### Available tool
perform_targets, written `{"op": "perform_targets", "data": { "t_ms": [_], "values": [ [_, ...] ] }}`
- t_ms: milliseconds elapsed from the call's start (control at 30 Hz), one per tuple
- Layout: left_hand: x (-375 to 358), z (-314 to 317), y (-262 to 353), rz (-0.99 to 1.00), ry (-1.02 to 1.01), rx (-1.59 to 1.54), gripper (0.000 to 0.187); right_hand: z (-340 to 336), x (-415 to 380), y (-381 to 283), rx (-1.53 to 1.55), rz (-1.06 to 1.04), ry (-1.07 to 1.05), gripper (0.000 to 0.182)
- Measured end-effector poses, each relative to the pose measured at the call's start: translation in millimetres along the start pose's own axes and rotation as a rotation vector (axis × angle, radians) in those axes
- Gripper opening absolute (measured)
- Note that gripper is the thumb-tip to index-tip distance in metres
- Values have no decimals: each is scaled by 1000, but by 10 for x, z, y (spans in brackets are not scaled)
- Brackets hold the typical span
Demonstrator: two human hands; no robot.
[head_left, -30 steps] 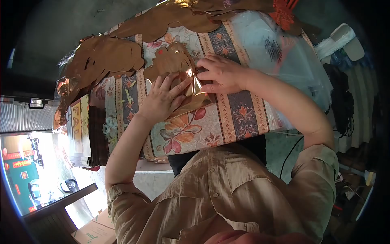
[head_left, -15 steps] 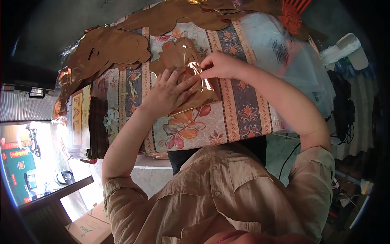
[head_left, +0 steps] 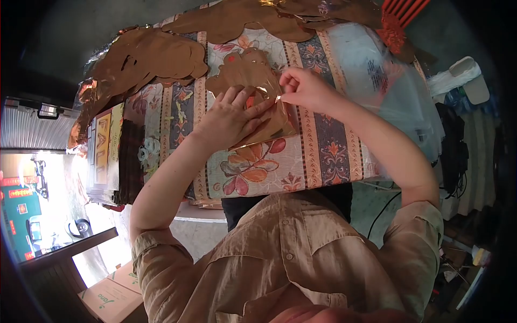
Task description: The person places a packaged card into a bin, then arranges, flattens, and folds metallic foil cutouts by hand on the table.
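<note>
A shiny gold-brown sheet with a scalloped top [head_left: 245,70] lies on the patterned tablecloth [head_left: 253,172]. My left hand [head_left: 229,119] rests on its lower left part, fingers spread and pressing it flat. At the sheet's right edge is my right hand [head_left: 304,92], its thumb and forefinger close together; what they pinch, if anything, is too small to make out. A small reddish patch shows on the sheet between the hands.
Stacks of brown cut sheets lie at the table's left [head_left: 151,56] and back [head_left: 258,21]. Clear plastic bags [head_left: 388,81] cover the right side. A pile of printed packs [head_left: 105,153] stands at the left edge, beside white string rings [head_left: 149,149]. A red-orange fringed object [head_left: 396,32] is at the back right.
My right hand's fingers have shifted slightly along the sheet's right edge. The glare on the sheet has shrunk. The table has shifted a little in view; my left hand still rests on the sheet.
</note>
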State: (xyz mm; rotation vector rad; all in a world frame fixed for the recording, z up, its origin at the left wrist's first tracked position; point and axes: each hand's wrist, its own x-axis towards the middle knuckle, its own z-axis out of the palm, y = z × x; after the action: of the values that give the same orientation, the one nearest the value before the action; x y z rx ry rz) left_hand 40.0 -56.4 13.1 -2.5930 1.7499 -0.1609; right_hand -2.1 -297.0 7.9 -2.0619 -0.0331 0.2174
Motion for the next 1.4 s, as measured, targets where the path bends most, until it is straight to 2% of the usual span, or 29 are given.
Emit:
{"op": "perform_targets", "data": {
  "t_ms": [67,167,233,300,433,600,933,1133,1233,1400],
  "values": [
    [-5,-2,9,-4,1,-5,46,-22,-185,69,-219,-316,108,13],
    [-10,30,2,-3,12,-11,46,-94,-485,37,-408,-418,40,11],
    [-7,29,-1,6,25,-9,46,-87,-577,49,-421,-409,12,17],
    [-8,0,15,3,19,8,46,-73,-602,63,-531,-593,36,21],
    [-11,16,10,9,27,12,46,-52,-611,57,-615,-646,43,24],
    [-8,-3,15,-2,16,-28,45,-94,-579,55,-733,-763,-68,24],
    [6,-23,28,-1,14,4,44,-169,-552,76,-565,-698,-127,23],
    [-3,-1,22,2,2,7,44,-148,-526,84,-547,-633,-147,32],
    [-5,2,16,12,13,1,45,-124,-499,99,-572,-692,-60,38],
    [-11,1,15,-9,12,-58,49,-115,-454,53,-728,-714,-148,41]
  ]
}}
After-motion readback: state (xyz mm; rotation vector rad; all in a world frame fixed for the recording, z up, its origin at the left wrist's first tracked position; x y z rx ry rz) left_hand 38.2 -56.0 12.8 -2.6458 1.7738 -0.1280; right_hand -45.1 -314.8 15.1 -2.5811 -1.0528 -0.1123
